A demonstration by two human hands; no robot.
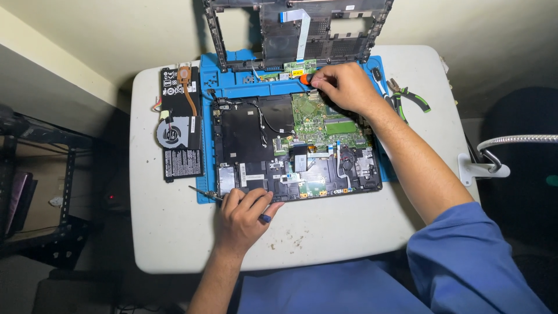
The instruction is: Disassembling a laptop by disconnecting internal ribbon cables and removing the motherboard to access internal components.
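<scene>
One opened laptop base [296, 145] lies on a blue repair mat [244, 75] at mid-table. The right hand [343, 87], fingers clamped on an orange-handled screwdriver [303, 78], works at the far edge of its green motherboard [317, 119]. The left hand [244, 215], at the near edge, grips a second, blue-tipped screwdriver [206, 193]. One battery [180, 125] with one fan [172, 131] on it lies left; one pair of pliers [407, 96] lies right.

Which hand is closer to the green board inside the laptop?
Right. The right hand is over the green board's top edge with an orange-handled tool. The left hand rests at the laptop's near edge, holding a screwdriver.
</scene>
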